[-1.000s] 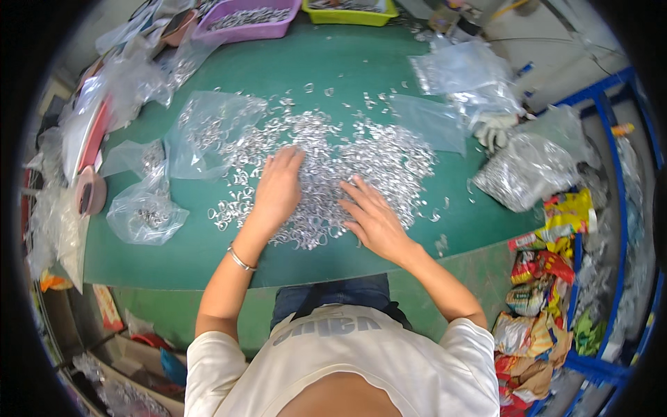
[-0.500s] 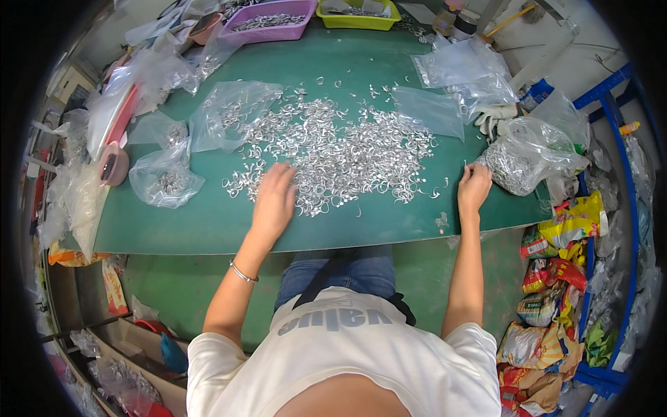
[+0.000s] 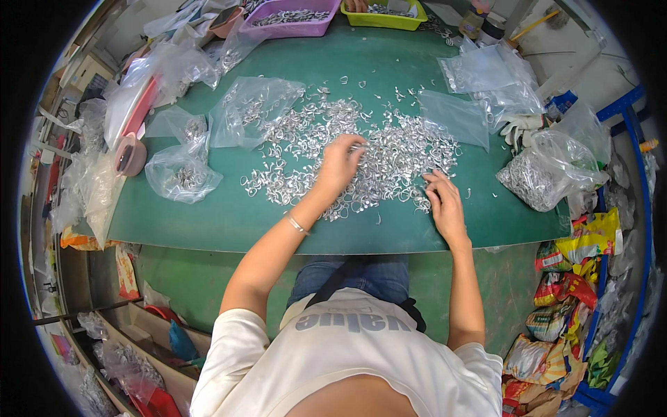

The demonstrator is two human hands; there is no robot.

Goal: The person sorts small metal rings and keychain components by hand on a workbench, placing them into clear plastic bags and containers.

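Observation:
A wide heap of small curved silver metal pieces (image 3: pixel 396 163), some ring-like, is spread over the green table (image 3: pixel 292 233). Over the middle of the heap is my left hand (image 3: pixel 339 165), its fingers bent together at the pieces; what they pinch is too small to make out. My right hand (image 3: pixel 447 208) rests at the heap's near right edge, fingers apart, with loose pieces by its fingertips. To its right a clear plastic bag (image 3: pixel 535 174) bulges with more silver pieces.
Clear bags (image 3: pixel 184 174) with some pieces lie on the left. A flat clear bag (image 3: pixel 455 118) touches the heap's right side. A purple tub (image 3: pixel 295 26) and a yellow-green tub (image 3: pixel 385 19) stand at the far edge; another person's hand (image 3: pixel 356 5) reaches into the latter. White gloves (image 3: pixel 520 130) lie at right.
My left hand has moved right, from the heap's left edge to its middle. My right hand has left the bag's side for the heap, its fingers opening. Another person's hand has appeared at the yellow-green tub.

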